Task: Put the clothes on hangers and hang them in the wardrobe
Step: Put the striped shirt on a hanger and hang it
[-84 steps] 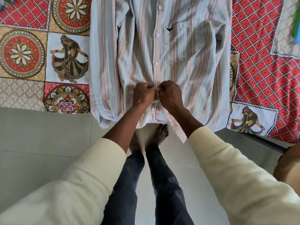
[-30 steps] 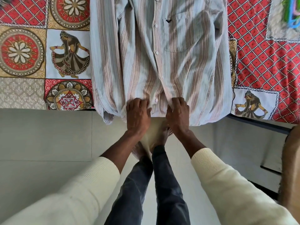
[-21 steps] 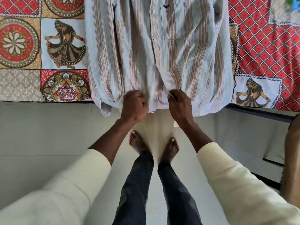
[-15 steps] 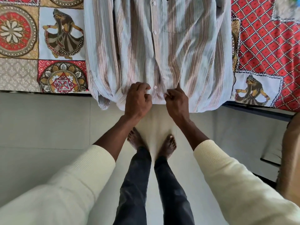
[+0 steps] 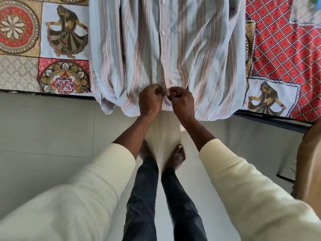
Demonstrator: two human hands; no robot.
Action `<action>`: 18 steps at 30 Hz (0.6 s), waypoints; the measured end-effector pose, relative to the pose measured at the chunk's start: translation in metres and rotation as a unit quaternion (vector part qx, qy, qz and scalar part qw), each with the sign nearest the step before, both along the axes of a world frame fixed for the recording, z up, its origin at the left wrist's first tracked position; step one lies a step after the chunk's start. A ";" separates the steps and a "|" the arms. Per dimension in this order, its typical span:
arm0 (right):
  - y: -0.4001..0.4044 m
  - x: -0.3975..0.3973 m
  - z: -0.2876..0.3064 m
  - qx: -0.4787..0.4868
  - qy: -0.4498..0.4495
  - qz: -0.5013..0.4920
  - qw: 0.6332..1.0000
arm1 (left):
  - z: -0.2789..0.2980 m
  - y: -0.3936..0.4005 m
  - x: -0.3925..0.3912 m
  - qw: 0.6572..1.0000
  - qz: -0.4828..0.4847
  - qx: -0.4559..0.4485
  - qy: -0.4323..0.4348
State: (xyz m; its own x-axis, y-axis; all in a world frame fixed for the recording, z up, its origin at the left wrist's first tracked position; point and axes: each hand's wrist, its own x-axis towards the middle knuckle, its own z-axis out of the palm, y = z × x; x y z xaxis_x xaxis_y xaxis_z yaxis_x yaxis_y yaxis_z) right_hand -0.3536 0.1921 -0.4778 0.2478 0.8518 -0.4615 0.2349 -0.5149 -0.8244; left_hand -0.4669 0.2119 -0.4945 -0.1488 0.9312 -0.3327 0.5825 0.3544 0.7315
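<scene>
A striped shirt (image 5: 156, 54) in pale blue, white and brown lies front-up on the bed, buttoned down its middle, with a chest pocket at the upper right. Its hem hangs a little over the bed's edge. My left hand (image 5: 150, 100) and my right hand (image 5: 180, 100) meet at the bottom of the button strip, near the hem. Both have curled fingers pinching the two edges of the shirt front together. No hanger is in view.
The bed is covered by a patterned bedspread (image 5: 284, 49) with red squares, medallions and dancer figures. Its edge runs across the view just behind my hands. Pale floor tiles (image 5: 46, 129) lie below, with my bare feet on them. A brown wooden object (image 5: 311, 162) stands at the right edge.
My hands moved from a higher button down to the hem, lay flat on the cloth for a moment, then curled and came together at the lowest part of the button strip.
</scene>
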 end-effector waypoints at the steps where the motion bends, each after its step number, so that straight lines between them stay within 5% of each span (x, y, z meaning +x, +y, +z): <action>1: 0.001 -0.001 -0.001 -0.005 -0.005 0.000 1.000 | 0.000 0.001 -0.001 1.000 0.014 -0.016 -0.019; 7: 0.006 0.000 0.000 -0.039 0.034 0.013 0.999 | 0.007 -0.005 -0.008 0.975 0.118 -0.109 -0.156; 18: 0.008 -0.005 0.002 -0.085 0.125 -0.041 0.988 | 0.015 -0.010 -0.005 0.958 0.165 -0.122 -0.201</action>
